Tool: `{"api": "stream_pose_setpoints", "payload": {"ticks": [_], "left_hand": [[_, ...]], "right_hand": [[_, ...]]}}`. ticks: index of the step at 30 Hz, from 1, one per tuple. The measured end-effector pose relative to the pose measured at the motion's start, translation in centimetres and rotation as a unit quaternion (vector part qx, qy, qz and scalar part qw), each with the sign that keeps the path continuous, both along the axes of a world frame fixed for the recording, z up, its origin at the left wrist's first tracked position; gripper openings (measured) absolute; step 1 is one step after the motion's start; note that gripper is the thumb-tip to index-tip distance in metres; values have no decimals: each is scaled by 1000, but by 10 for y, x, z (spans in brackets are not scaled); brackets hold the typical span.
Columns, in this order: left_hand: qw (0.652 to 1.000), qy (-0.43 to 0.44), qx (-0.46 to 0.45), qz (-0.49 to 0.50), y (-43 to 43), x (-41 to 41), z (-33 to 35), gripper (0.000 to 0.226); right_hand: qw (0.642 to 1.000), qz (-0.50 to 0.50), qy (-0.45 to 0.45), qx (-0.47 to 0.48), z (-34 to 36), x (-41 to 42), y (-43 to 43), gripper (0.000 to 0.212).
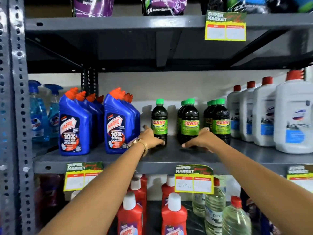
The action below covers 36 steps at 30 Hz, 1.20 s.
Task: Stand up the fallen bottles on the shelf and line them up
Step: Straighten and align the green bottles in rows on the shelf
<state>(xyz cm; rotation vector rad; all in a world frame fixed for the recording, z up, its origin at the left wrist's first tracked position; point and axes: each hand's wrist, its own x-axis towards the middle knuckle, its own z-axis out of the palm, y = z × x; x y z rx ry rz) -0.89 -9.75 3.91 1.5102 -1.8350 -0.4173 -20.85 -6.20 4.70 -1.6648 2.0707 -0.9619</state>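
Two bare forearms are reaching over the grey metal shelf (101, 160). The left hand (149, 137) is clasping the base of a single upright dark bottle with a green cap (159, 121); the right hand (202, 139) is lying loose, grasping nothing, between two standing rows of matching dark green-capped bottles (189, 122), blue cleaner bottles (74, 122) and white jugs (264, 112) flanking them.

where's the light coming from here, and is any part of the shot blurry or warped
Head view: light comes from the front, since the lone green-capped bottle throws a shadow on the back wall to its left; the upright post bows from wide-angle distortion; frame edges are soft, and the left hand and right hand are slightly smeared.
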Motion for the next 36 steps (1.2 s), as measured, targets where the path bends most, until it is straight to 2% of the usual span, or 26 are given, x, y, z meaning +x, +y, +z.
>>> {"api": "stream_pose_setpoints", "payload": {"ticks": [1,2,3,6,8,10,17,24,36], "left_hand": [[1000,22,20,2,-10,-2,-1,91],[999,40,35,-1,-17,-3,-1,85],[998,46,40,-4,-22,-4,-3,77],[998,67,19,-3,-33,-1,-12,62],[997,72,6,2,-38,0,-18,63],[998,66,-6,9,-42,1,-21,63],[997,68,-25,4,-51,4,-26,67],[998,11,-50,29,-45,1,-24,72],[998,19,-51,33,-45,0,-25,72]], "right_hand": [[999,1,-52,-8,-2,-5,-2,112],[994,16,-106,-27,-4,-9,-8,125],[988,27,-144,-46,-5,-11,-13,128],[982,46,-172,-56,-9,-14,-32,108],[984,50,-156,-64,-11,-14,-42,85],[987,52,-136,-73,-13,-13,-49,78],[986,31,-98,-132,-24,-13,-64,76],[985,43,-111,-129,-25,-18,-62,70],[985,61,-104,-119,-26,-23,-63,81]]}}
